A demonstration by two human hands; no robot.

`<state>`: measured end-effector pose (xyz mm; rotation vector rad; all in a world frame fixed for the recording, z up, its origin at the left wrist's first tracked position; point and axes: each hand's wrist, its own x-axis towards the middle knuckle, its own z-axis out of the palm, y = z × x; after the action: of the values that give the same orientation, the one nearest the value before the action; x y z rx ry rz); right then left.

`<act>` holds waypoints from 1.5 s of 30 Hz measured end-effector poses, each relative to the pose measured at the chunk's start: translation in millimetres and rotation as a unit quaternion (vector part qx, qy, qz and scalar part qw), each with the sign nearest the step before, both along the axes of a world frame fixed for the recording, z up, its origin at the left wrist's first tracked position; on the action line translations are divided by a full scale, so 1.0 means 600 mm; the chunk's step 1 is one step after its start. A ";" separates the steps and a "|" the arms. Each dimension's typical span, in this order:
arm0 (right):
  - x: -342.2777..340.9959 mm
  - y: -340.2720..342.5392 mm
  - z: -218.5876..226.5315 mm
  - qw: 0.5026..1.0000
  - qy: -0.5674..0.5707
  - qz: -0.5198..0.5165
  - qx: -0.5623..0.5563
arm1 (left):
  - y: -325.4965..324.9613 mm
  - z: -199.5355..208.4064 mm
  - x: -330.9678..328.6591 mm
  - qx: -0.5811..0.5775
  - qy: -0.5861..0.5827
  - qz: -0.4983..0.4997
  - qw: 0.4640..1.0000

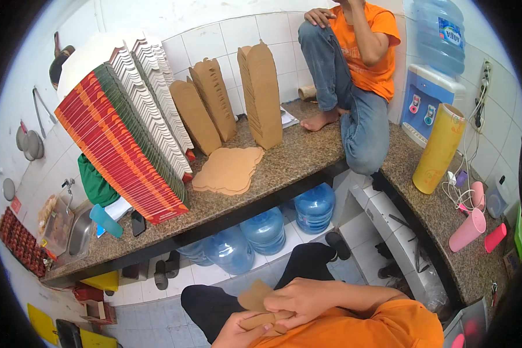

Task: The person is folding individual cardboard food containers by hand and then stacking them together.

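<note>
Pinching a brown cardboard piece (255, 297) in the grip of left hand (238, 330) and right hand (298, 300), lower centre of the frame (with flat cutouts (229, 169) on the desk (310, 149), left of centre).

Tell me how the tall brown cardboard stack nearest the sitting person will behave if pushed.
The stack would probably tip easily, standing much taller than it is wide. Its sheets might slide apart, since layered edges show down one side and no band is visible around them.
</note>
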<state>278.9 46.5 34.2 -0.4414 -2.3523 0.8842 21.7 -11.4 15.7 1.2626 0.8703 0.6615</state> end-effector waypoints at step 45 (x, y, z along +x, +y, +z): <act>-0.094 0.030 -0.112 0.958 0.197 -0.196 -0.070 | 0.033 -0.065 0.013 0.201 0.111 0.293 0.928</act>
<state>222.3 64.8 -32.9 -0.6903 -1.7655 0.8567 29.4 8.6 -23.4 1.4667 1.3732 1.2374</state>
